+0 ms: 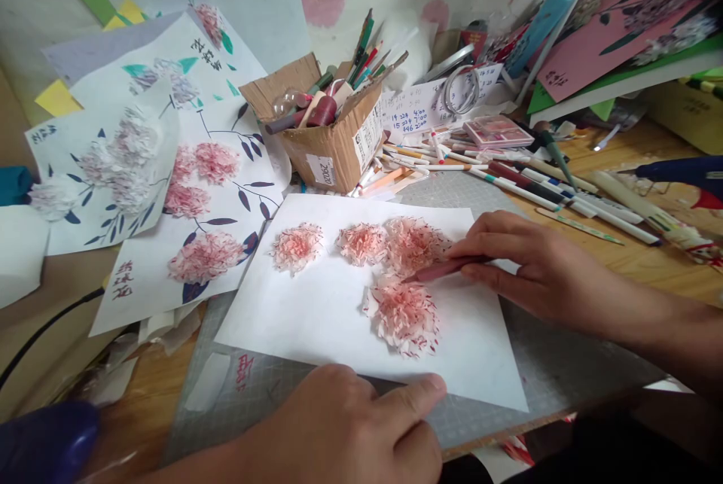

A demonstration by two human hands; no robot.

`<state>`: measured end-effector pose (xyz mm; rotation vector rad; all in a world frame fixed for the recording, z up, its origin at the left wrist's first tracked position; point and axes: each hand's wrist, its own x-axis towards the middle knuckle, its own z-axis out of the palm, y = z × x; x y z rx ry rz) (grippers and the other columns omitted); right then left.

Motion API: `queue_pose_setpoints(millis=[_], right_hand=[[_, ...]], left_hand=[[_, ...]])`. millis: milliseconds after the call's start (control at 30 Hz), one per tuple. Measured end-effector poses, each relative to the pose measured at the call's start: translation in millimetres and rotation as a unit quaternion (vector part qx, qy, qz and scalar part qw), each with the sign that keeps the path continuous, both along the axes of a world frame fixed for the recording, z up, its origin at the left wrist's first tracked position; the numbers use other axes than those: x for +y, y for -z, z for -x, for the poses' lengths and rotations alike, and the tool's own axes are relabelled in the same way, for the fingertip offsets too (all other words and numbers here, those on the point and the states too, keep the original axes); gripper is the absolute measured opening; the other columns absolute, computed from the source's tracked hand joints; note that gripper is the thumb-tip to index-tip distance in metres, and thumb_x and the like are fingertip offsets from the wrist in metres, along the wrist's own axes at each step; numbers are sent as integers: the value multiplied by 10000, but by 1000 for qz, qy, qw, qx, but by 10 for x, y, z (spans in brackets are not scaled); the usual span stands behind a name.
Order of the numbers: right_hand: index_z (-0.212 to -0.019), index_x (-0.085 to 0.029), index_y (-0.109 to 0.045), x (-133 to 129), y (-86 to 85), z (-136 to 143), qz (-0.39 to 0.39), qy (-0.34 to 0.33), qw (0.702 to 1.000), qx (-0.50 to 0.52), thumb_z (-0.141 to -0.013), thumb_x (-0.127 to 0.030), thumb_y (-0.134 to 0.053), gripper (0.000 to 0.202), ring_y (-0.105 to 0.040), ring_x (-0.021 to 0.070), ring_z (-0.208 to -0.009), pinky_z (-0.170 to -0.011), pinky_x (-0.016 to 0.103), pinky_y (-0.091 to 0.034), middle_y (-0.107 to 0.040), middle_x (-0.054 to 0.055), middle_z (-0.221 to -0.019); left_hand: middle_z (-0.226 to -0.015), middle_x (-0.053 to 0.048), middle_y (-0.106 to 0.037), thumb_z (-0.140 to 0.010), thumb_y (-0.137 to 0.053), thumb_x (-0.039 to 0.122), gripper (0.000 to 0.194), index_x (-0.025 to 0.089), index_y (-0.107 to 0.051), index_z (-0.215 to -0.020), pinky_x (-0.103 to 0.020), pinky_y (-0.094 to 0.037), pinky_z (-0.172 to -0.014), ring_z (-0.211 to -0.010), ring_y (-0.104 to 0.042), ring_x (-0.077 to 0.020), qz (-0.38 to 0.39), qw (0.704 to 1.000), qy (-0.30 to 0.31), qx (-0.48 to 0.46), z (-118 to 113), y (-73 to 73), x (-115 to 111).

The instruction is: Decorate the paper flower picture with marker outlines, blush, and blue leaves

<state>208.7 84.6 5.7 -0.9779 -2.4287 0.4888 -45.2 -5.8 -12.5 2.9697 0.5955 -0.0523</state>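
Note:
A white sheet [294, 318] lies on the grey cutting mat [192, 409], with several ruffled pink paper flowers on it. My right hand [514, 262] grips a dark pink pen [446, 268], its tip at the upper edge of the lowest flower [402, 316], just below the upper right flower [415, 243]. Nearest the bottom of the view, my left hand [361, 424] rests at the sheet's lower edge, its index finger stretched out on the paper and the other fingers curled. Nothing shows in that hand.
Behind the sheet stands a cardboard box [333, 145] of pens and tools. Many markers [542, 187] lie to its right, near a pink palette [498, 132]. Finished flower pictures [203, 243] lean at the left. A blue glue gun [683, 171] is at the far right.

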Motion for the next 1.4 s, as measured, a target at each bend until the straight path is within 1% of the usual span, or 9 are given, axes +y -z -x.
queue_pose_setpoints(millis=[100,167,267,367,633,833,967,1167,1400], right_hand=[[-1057,-211,-667,-63,-11,-21,-11,7,1000,16,-892,-221,-530,214,-552,169,-793,-701,307,-445,-583,51,-847],[-1057,-212,-667,-111,-26,-15,-11,-1,1000,0,-893,-217,-529,215,-549,171,-793,-698,309,-447,-579,53,-848],[-1021,-188,-680,-157,-34,-4,-31,3,999,-24,-895,-212,-518,206,-544,191,-798,-704,334,-447,-581,68,-835],[-1013,-161,-673,-177,-33,-18,-44,25,999,-4,-890,-209,-525,199,-545,197,-811,-724,347,-450,-589,76,-843],[-1052,-217,-657,-312,-21,-47,-38,-33,998,-23,-884,-179,-527,216,-548,177,-797,-692,304,-461,-593,55,-844],[-1005,-162,-670,-340,-6,-96,-83,14,996,-6,-878,-185,-528,192,-566,192,-785,-696,323,-468,-611,79,-829],[-1036,-201,-674,-368,2,-124,-61,-7,998,-28,-884,-196,-521,216,-569,186,-784,-684,316,-472,-612,68,-842],[-987,-171,-677,-358,29,-159,-71,42,996,-21,-887,-218,-516,195,-570,197,-770,-707,353,-478,-618,83,-814],[-981,-182,-691,-407,12,-174,-66,15,997,-45,-891,-206,-500,213,-572,194,-756,-667,327,-473,-619,84,-801]], left_hand=[[-1270,-56,-574,-837,-513,288,115,201,-578,-798,-274,-425,-370,-485,-605,-141,11,1000,14,13,2,-104,9],[-1298,-68,-548,-880,-499,352,186,195,-596,-856,-272,-486,-463,-600,-654,-152,24,1000,-3,4,-3,-176,3],[-1319,-69,-527,-925,-474,382,232,197,-614,-938,-275,-527,-618,-786,-675,-168,36,999,-34,1,-19,-249,-29],[-1337,-76,-510,-904,-527,390,223,198,-616,-975,-279,-533,-650,-848,-671,-185,48,998,-45,12,-41,-281,-69],[-1359,-89,-488,-875,-580,353,229,201,-595,-1045,-302,-544,-681,-897,-661,-201,65,996,-50,32,-57,-310,-106],[-1343,-102,-509,-868,-588,346,255,188,-578,-1069,-330,-558,-698,-916,-659,-221,65,996,-39,44,-60,-314,-115],[-1360,-97,-495,-876,-574,336,279,194,-566,-1115,-343,-569,-682,-919,-664,-231,76,995,-24,61,-71,-343,-88],[-1399,-86,-454,-877,-564,314,293,190,-560,-1143,-423,-585,-686,-905,-671,-258,76,991,-29,106,-99,-385,-73],[-1422,-88,-424,-861,-577,323,303,196,-576,-1136,-421,-583,-725,-873,-679,-247,70,993,-24,97,-107,-397,-79]])
